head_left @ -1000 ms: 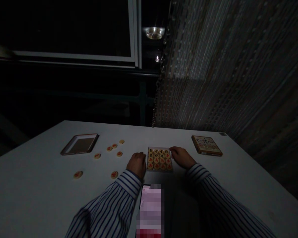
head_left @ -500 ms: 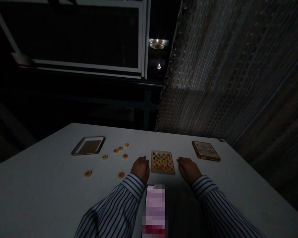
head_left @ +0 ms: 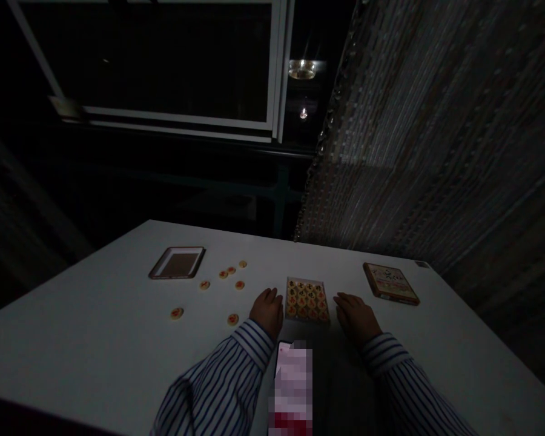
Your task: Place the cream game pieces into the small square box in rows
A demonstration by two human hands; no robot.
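A small square tray [head_left: 307,300] filled with rows of round pieces, black-marked at the back and red-marked in front, lies between my hands. My left hand [head_left: 267,312] rests on the table just left of it, fingers slightly curled and holding nothing. To the tray's right, my right hand [head_left: 355,315] lies on the table with its fingers extended and nothing in it. Several loose round pieces are scattered to the left, among them one red-marked piece [head_left: 233,319] near my left sleeve and another [head_left: 177,313] farther left.
An open, shallow box part [head_left: 178,263] lies at the table's back left. A printed box lid [head_left: 390,283] sits at the right. A lit phone [head_left: 293,381] is at the near edge. Beaded curtains [head_left: 390,121] hang behind the white table [head_left: 118,339].
The whole view has shifted, so the table and everything on it appear farther right. My hands stay on either side of the tray, and the pieces keep their places.
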